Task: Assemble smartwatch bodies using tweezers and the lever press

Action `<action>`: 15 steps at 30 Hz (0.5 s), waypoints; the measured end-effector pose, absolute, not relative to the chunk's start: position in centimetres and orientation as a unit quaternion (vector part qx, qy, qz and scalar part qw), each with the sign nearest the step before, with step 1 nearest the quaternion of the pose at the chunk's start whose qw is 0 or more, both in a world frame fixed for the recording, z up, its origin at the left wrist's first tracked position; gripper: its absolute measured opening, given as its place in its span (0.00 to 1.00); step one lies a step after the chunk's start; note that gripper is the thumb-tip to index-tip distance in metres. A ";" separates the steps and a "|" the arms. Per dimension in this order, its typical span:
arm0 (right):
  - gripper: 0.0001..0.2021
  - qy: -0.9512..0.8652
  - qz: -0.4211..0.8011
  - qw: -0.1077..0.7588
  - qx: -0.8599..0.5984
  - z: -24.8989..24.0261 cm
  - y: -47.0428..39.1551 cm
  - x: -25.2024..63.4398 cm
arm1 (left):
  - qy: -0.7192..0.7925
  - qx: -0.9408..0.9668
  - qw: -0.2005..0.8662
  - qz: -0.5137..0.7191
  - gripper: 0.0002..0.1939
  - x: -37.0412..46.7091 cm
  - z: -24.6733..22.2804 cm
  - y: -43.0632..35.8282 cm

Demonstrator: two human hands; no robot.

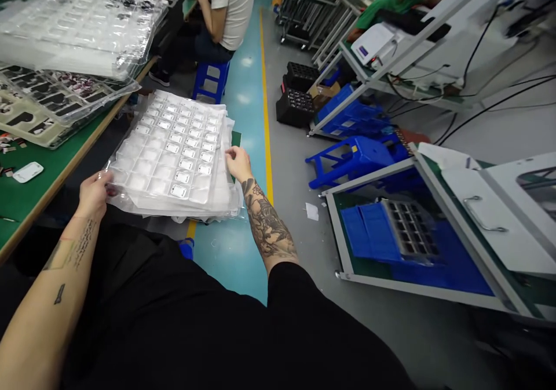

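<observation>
A clear plastic blister tray tops a stack of similar trays and white sheets, left of the middle of the head view. Small white rectangular pieces sit in many of its pockets; several pockets at the near left hold none. My left hand is closed on the tray's near left corner, thumb on top. At the right edge, my right hand has its fingers curled and pinched against the tray's side; its fingertips are partly hidden. What supports the stack underneath cannot be seen.
On the green workbench at left are more stacked clear trays and a loose white piece. A seated person is ahead. To the right stand blue stools, black crates and a metal-framed cart.
</observation>
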State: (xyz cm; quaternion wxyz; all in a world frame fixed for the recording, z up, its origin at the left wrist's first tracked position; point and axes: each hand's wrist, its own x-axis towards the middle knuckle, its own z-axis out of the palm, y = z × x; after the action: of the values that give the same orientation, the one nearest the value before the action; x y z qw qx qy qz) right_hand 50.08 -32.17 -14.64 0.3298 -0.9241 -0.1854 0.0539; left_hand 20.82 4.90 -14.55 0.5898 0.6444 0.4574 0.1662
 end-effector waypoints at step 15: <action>0.22 -0.127 0.132 0.294 -0.938 -15.2 -26.6 57.7 | 0.459 0.467 0.713 0.251 0.11 18.9 -15.8 4.4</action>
State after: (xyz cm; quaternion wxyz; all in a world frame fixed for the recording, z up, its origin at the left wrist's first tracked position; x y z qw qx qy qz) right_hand 57.72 -26.64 -15.17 0.2939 -0.9380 -0.1272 0.1324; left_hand 18.92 4.40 -15.81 0.7130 0.4667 0.4593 0.2506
